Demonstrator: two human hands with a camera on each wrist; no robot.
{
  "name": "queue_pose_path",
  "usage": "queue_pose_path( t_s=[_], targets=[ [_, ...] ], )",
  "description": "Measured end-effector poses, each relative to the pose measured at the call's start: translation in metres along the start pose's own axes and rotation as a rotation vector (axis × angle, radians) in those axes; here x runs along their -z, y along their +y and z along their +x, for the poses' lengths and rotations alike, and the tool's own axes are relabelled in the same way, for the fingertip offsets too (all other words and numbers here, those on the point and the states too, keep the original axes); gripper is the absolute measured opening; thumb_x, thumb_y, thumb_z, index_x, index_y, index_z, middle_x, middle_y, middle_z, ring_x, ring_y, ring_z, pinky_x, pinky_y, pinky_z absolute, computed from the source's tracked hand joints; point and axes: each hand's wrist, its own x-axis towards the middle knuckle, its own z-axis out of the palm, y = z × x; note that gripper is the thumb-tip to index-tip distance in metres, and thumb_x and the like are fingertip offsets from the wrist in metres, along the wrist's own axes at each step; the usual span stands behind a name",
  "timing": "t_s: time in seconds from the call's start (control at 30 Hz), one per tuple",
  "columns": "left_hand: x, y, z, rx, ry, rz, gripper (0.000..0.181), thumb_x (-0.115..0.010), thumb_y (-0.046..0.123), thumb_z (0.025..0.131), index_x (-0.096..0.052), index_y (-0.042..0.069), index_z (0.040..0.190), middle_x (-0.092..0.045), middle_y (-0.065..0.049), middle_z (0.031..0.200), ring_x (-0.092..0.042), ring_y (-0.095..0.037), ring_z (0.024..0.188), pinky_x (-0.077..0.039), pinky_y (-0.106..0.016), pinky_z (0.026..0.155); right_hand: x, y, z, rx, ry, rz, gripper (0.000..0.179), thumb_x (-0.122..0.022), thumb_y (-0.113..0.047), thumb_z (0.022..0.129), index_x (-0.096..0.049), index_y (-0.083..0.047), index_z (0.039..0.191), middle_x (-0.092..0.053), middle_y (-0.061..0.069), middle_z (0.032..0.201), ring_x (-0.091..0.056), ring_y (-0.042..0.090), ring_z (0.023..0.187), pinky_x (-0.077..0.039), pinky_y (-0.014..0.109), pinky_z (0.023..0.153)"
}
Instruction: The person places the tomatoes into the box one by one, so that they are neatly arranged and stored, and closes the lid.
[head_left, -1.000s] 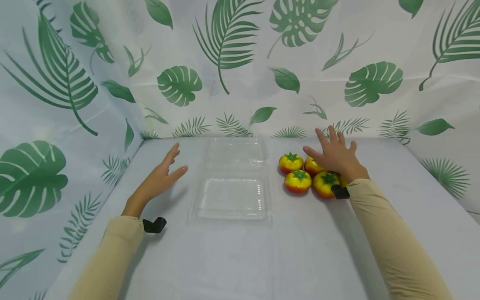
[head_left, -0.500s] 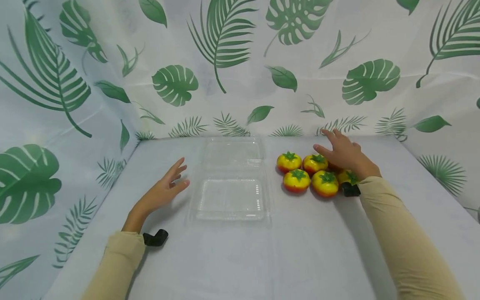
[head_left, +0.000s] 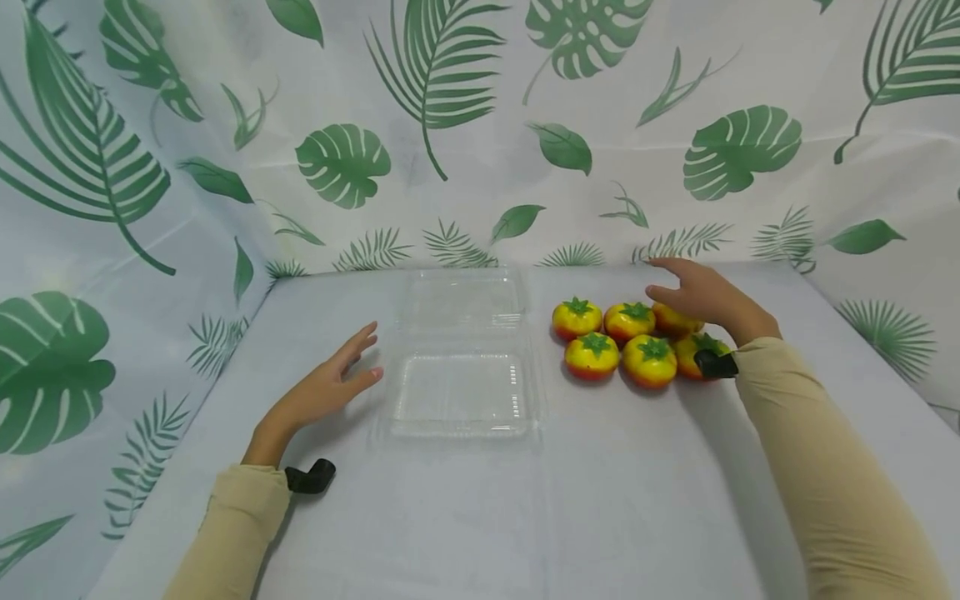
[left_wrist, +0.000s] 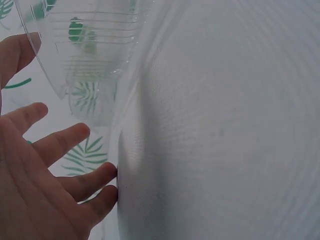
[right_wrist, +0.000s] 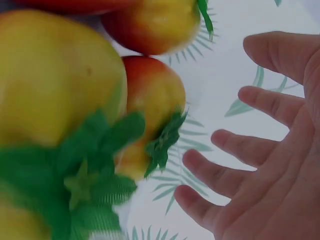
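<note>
My right hand point(head_left: 708, 296) hovers over the back right of a cluster of fruits, fingers spread and holding nothing. Its palm and fingertips are apart from the fruits in the right wrist view. The fruits look like toy persimmons, yellow and red with green leafy tops; one is the front-middle persimmon point(head_left: 649, 362), another the back-right persimmon point(head_left: 675, 322), partly behind the hand. A clear plastic clamshell box point(head_left: 459, 433) lies open, its lid point(head_left: 461, 298) toward the back. Left of it my left hand point(head_left: 318, 392) is held with fingers extended; nothing is in it.
White cloth covers the table point(head_left: 465, 525). A leaf-printed curtain point(head_left: 465, 150) rises along the back and both sides. Each wrist carries a small black camera, such as the left wrist camera point(head_left: 311, 477).
My right hand has drawn to the right, uncovering more of the persimmons. The left hand has shifted slightly down and toward the box. The persimmons and the box stay in place.
</note>
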Motion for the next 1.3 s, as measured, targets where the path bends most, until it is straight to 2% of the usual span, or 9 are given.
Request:
queue_pose_path(
  t_s=[0.17, 0.33, 0.5, 0.7, 0.93, 1.17, 1.3],
  targets=[
    [0.001, -0.002, -0.002, -0.006, 0.005, 0.024, 0.076, -0.057, 0.040, 0.112, -0.016, 0.023, 0.174, -0.025, -0.011, 0.176, -0.016, -0.047, 0.160, -0.018, -0.070, 0.123, 0.005, 0.003, -0.004, -0.018, -0.043, -0.001, 0.074, -0.058, -0.037, 0.110, -0.027, -0.001, 0.167, -0.024, 0.037, 0.166, -0.029, 0.061, 0.146, -0.027, 0.080, 0.113],
    [0.001, -0.003, -0.003, -0.016, 0.005, 0.043, 0.074, -0.056, 0.040, 0.113, -0.019, 0.022, 0.174, -0.027, -0.010, 0.175, -0.017, -0.046, 0.160, -0.019, -0.071, 0.123, 0.008, 0.005, -0.008, 0.014, -0.067, -0.019, 0.074, -0.062, -0.038, 0.108, -0.032, 0.000, 0.164, -0.029, 0.038, 0.164, -0.032, 0.061, 0.144, -0.027, 0.081, 0.112],
    [0.001, -0.003, -0.005, -0.019, 0.006, 0.044, 0.074, -0.056, 0.048, 0.111, -0.022, 0.024, 0.173, -0.029, -0.007, 0.175, -0.017, -0.042, 0.161, -0.022, -0.072, 0.122, 0.009, 0.010, -0.011, 0.041, -0.084, -0.023, 0.073, -0.066, -0.037, 0.107, -0.036, 0.001, 0.162, -0.034, 0.038, 0.161, -0.036, 0.064, 0.141, -0.033, 0.081, 0.108],
    [0.001, -0.002, -0.004, -0.033, 0.000, 0.068, 0.074, -0.056, 0.049, 0.111, -0.025, 0.021, 0.173, -0.031, -0.009, 0.174, -0.021, -0.041, 0.160, -0.028, -0.072, 0.119, 0.011, 0.023, -0.013, 0.025, -0.120, -0.013, 0.073, -0.067, -0.038, 0.106, -0.038, 0.002, 0.161, -0.034, 0.038, 0.161, -0.037, 0.065, 0.140, -0.036, 0.081, 0.106],
    [0.001, -0.001, -0.002, -0.024, 0.003, 0.078, 0.073, -0.056, 0.049, 0.111, -0.028, 0.021, 0.172, -0.036, -0.009, 0.171, -0.024, -0.040, 0.159, -0.029, -0.071, 0.120, 0.008, 0.032, -0.015, 0.023, -0.146, -0.025, 0.071, -0.067, -0.039, 0.106, -0.043, 0.003, 0.158, -0.043, 0.040, 0.154, -0.053, 0.058, 0.128, -0.033, 0.082, 0.107],
    [0.001, -0.002, -0.001, -0.026, 0.002, 0.093, 0.071, -0.058, 0.044, 0.111, -0.029, 0.020, 0.172, -0.037, -0.009, 0.171, -0.025, -0.040, 0.159, -0.028, -0.070, 0.120, 0.005, 0.034, -0.016, 0.015, -0.154, -0.020, 0.071, -0.068, -0.038, 0.105, -0.045, 0.006, 0.156, -0.042, 0.040, 0.154, -0.047, 0.060, 0.133, -0.031, 0.082, 0.109],
    [0.003, -0.001, 0.001, -0.029, -0.012, 0.100, 0.073, -0.059, 0.045, 0.111, -0.028, 0.019, 0.172, -0.038, -0.012, 0.170, -0.027, -0.041, 0.158, -0.029, -0.071, 0.119, 0.004, 0.036, -0.014, -0.003, -0.142, 0.001, 0.072, -0.069, -0.039, 0.104, -0.043, 0.005, 0.156, -0.042, 0.041, 0.153, -0.049, 0.059, 0.130, -0.034, 0.081, 0.108]
  ],
)
